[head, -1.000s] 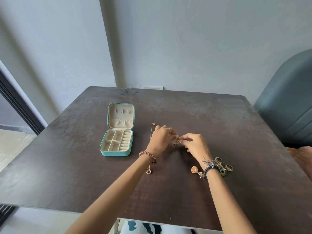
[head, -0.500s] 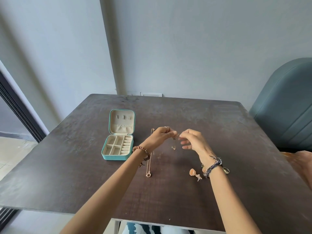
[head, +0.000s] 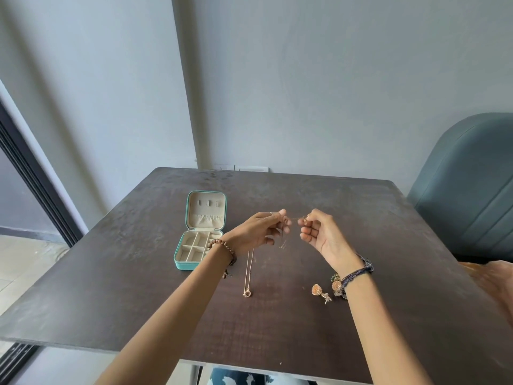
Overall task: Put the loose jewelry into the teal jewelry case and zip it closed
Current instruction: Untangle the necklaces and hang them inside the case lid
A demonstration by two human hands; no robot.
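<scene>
The teal jewelry case point(head: 183, 263) lies open on the dark table's left middle, lid upright, beige compartments bare. My left hand point(head: 262, 230) and my right hand point(head: 319, 232) are raised above the table, just right of the case. Both pinch the ends of a thin gold chain point(head: 283, 240) that sags between them. A second gold necklace with a ring pendant point(head: 248, 276) lies flat below my left hand. Orange ball earrings point(head: 317, 289) and more pieces sit by my right wrist, partly hidden.
The dark wooden table point(head: 138, 287) ends close to me and at the wall behind. A blue-grey upholstered chair point(head: 469, 195) stands at the right. A dark door frame point(head: 33, 184) runs along the left.
Both hands rose off the table with the thin chain and drew slightly apart. My left arm no longer covers the pendant necklace. The camera tilted up a little.
</scene>
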